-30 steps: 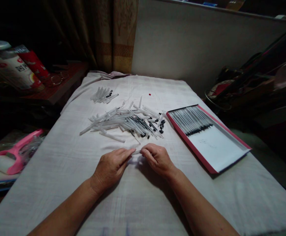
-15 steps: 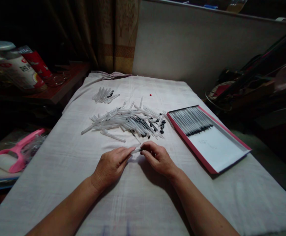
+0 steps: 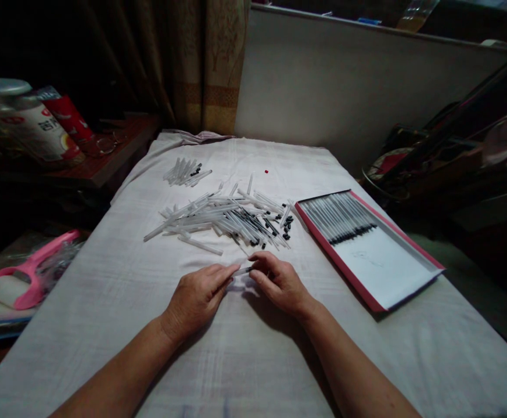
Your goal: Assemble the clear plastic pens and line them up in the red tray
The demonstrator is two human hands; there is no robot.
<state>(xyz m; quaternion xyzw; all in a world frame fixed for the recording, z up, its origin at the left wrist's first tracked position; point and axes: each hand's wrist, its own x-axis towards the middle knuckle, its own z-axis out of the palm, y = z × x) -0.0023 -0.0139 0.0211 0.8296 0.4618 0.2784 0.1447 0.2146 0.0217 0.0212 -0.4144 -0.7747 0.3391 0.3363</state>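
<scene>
My left hand is closed round one end of a pen with a clear barrel. The fingers of my right hand pinch its dark end. Only a short length of the pen shows between the two hands. Just beyond them lies a loose pile of clear pen barrels, dark refills and small black caps. To the right, a shallow red-edged box holds a row of pens with their black ends toward me.
A smaller group of barrels lies at the far left on the white cloth. Near the far edge sits a tiny red piece. Jars stand on a wooden side table; below is a pink-handled object.
Both hands stay at almost the same place, still gripping the pen between them. The whole view has shifted very slightly; the pile and the box look unchanged.
</scene>
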